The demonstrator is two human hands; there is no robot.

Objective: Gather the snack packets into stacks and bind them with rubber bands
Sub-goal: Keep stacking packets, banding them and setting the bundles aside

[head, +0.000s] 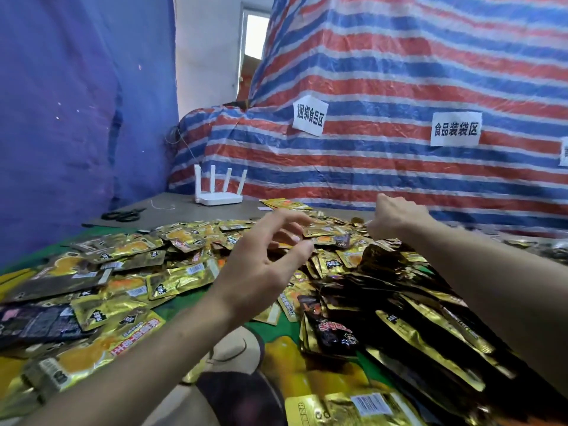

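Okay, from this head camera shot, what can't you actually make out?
Head view only:
- Right hand: fingers hidden behind its own back, so a grip cannot be told.
- Paper sign at the right edge: cut off by the frame.
- Rubber bands: none visible; possibly buried under the snack packets.
- Near packets' print: blurred.

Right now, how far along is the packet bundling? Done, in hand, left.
Done: no banded stack shows; only a fanned row of dark packets on the right looks gathered. In hand: left hand hovers open over the loose gold packets, holding nothing; right hand reaches into the far pile, grip hidden. Left: nearly all stacking and every binding.
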